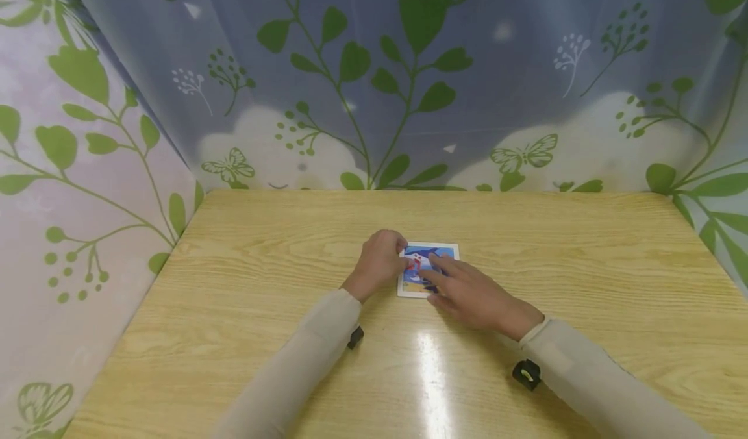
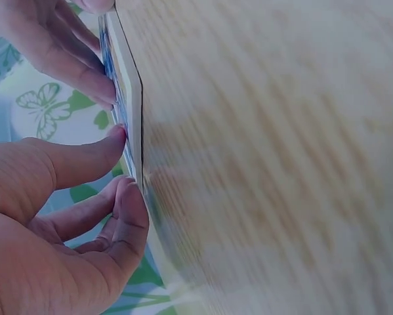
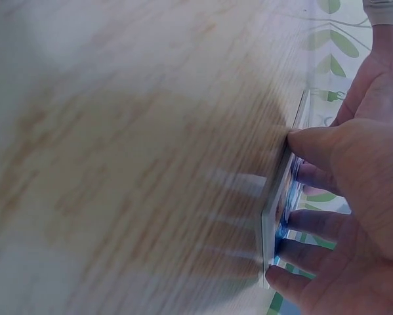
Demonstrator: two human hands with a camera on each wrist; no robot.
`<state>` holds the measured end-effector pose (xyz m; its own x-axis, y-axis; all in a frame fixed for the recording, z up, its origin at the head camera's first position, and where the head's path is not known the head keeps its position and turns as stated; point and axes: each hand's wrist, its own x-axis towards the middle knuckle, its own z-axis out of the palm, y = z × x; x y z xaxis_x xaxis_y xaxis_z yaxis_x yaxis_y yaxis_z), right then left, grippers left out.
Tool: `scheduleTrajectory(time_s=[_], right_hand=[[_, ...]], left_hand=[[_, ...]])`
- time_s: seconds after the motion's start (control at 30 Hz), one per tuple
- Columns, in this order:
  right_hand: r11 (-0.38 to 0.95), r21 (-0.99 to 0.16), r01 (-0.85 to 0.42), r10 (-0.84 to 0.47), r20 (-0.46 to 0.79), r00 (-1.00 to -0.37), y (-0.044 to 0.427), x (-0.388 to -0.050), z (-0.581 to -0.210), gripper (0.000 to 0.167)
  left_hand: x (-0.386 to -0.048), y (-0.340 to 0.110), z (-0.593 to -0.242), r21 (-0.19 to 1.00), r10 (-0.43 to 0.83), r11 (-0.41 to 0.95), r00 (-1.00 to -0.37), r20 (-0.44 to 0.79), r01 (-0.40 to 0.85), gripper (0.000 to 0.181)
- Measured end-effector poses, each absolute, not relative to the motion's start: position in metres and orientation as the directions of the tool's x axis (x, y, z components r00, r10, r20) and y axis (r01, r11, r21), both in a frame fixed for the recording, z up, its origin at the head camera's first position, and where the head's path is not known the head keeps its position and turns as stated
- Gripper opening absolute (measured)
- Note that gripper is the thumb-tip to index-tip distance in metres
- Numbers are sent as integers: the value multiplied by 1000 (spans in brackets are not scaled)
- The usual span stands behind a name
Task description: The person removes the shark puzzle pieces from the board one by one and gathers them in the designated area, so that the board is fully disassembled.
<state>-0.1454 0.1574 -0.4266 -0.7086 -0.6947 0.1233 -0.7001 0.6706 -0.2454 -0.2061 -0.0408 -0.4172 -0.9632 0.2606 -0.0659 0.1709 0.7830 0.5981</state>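
Observation:
On the table lies a small, flat picture board (image 1: 416, 286) with a white border and a blue undersea print, apparently a shark. My left hand (image 1: 376, 263) is at its left edge; in the left wrist view the thumb (image 2: 111, 147) rests on the face while curled fingers meet the edge, pinching it. From the right, my right hand (image 1: 476, 296) reaches over the board with fairly straight, spread fingers touching the picture. Its thumb (image 3: 311, 141) lies against the near edge in the right wrist view. The fingers cover part of the print.
The wood-grain table (image 1: 263, 250) extends around the board on all sides. A patterned curtain (image 1: 374, 101) with leaves and butterflies hangs at the back, and similar fabric (image 1: 87, 166) covers the left side. Dark wrist devices (image 1: 527, 374) sit under both sleeves.

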Motion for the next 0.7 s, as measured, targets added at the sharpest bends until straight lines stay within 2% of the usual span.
scheduleTrajectory(time_s=[0.7], right_hand=[[666, -248, -704, -700, 119, -704, 158, -145, -425, 44]], left_hand=[[-210, -38, -416, 602, 211, 793, -970, -125, 95, 36]])
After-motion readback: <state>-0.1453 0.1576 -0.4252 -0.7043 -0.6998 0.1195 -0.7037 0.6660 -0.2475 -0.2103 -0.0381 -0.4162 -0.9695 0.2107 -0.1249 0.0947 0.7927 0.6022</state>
